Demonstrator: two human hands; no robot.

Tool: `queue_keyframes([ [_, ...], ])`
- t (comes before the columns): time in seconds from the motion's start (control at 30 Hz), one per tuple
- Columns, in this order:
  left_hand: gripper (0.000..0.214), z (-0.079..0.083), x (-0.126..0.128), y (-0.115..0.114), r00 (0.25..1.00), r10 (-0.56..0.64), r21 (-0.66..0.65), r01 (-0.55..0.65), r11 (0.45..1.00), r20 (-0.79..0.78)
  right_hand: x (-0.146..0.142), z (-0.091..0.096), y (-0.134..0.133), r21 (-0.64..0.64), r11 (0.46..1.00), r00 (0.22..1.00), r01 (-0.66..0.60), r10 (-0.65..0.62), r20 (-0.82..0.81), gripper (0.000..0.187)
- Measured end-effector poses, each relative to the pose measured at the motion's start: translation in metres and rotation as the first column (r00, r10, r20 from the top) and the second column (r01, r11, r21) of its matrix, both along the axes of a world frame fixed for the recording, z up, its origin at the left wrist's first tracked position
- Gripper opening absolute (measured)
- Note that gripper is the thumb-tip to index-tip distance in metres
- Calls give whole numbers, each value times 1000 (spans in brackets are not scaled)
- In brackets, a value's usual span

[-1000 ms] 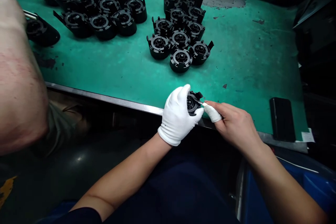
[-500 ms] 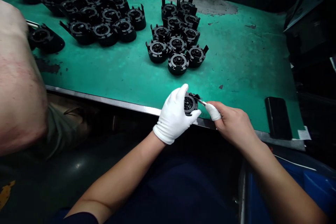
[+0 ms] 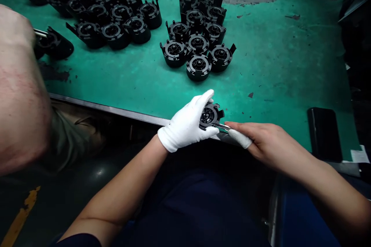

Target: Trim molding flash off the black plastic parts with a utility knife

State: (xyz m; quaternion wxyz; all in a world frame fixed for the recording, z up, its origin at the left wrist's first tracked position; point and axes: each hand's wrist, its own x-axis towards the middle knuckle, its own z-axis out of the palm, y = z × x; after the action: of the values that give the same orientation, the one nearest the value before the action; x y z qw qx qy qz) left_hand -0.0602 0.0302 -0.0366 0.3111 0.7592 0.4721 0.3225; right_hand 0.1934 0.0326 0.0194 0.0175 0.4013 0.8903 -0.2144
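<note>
In a white glove, my left hand (image 3: 188,121) is wrapped round a black round plastic housing (image 3: 209,115) at the table's front edge. The ringed face of the housing is turned up towards me. My right hand (image 3: 255,135), bare but for a white cover on the thumb, pinches a thin metal tool (image 3: 220,126), a blade or tweezers by its look. The tool's tip lies against the near rim of the housing, close to my left thumb. My right fingers hide the rest of the tool.
Beyond my hands, a cluster of similar black housings (image 3: 198,65) stands on the green table (image 3: 261,69). A larger group of housings (image 3: 111,32) is at the back left. A co-worker's arm (image 3: 20,85) reaches in at left. A black phone (image 3: 324,133) lies at right.
The tool's tip has gone from the housing's upper right rim to its near lower rim. The housing appears turned in my left hand. The view has shifted slightly.
</note>
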Motion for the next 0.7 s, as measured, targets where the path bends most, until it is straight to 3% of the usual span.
queue_keyframes([
  [0.1,100,2,-2,3,1000,-22,-9,22,1000,0,1,-1,2,39,999,1000,-1,1,10,58],
  [0.3,101,5,-7,10,992,-124,-28,123,992,-14,-1,-2,8,-28,996,996,-90,90,-15,50],
  [0.5,99,4,-9,13,989,-150,-28,150,988,-3,-2,-6,9,66,996,998,-55,54,10,49],
  [0.7,97,7,-11,19,983,-182,-22,181,983,-32,-7,5,41,-120,976,982,-183,187,19,50],
])
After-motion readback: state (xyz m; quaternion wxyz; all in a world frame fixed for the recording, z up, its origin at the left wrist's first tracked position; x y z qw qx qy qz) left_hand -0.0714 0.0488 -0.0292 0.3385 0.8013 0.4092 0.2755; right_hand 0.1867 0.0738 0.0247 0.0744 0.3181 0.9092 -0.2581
